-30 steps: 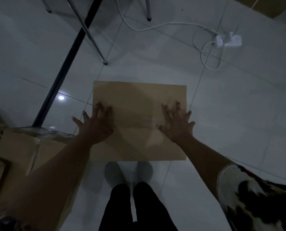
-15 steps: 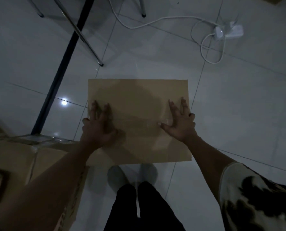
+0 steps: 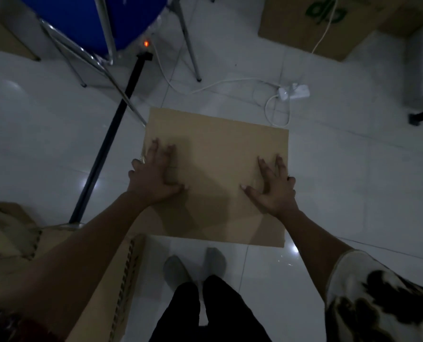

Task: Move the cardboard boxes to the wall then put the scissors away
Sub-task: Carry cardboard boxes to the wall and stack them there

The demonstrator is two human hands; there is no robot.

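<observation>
Left hand point(image 3: 156, 180) and right hand point(image 3: 273, 191) lie splayed flat, seemingly pressing the cardboard box point(image 3: 215, 154)

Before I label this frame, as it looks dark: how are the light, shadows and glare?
Head view throughout: dim overall, with muted colours; soft shadows of the arms fall across the box; small bright glare spots sit on the glossy floor beside the box; the left hand and right hand, flat on the box, show little blur.

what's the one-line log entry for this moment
step: boxes to wall | left hand: pressed flat on cardboard box | right hand: pressed flat on same box | box: on floor
</observation>
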